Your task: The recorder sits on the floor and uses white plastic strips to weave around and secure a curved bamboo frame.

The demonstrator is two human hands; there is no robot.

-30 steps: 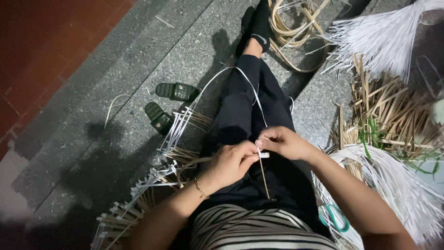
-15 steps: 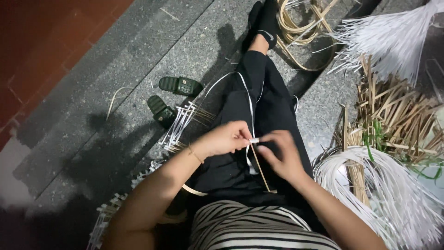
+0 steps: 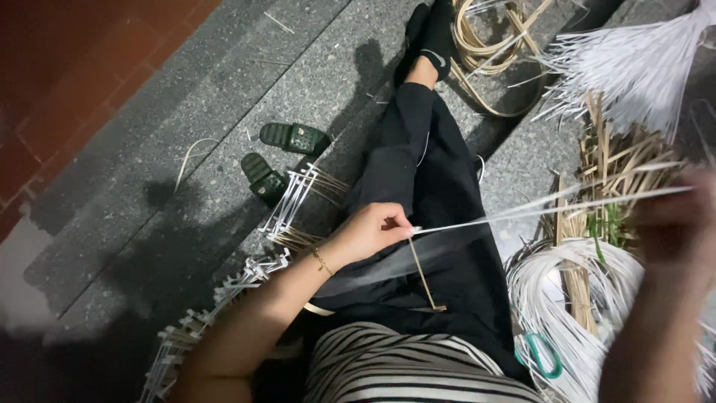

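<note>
Work in hand: weaving with flat strips, carried out seated on a stone floor.
Left hand: pinched closed on the near end of a white strip, at centre frame over the lap.
Right hand: raised at the right edge, blurred; the strip's far end runs to it, but I cannot tell whether it grips.
Thin tan strip: hangs from the pinch point down onto the black trousers.
Done, as judged: a woven band with white edging lies at lower left, several sections long.
Left, as judged: much stock unused, namely a white coil at lower right and a white bundle at upper right.
Hidden: the band's lower end is cut off by the frame; the join under the left fingers is not visible.
Also present: green sandals, green-handled scissors.
</note>
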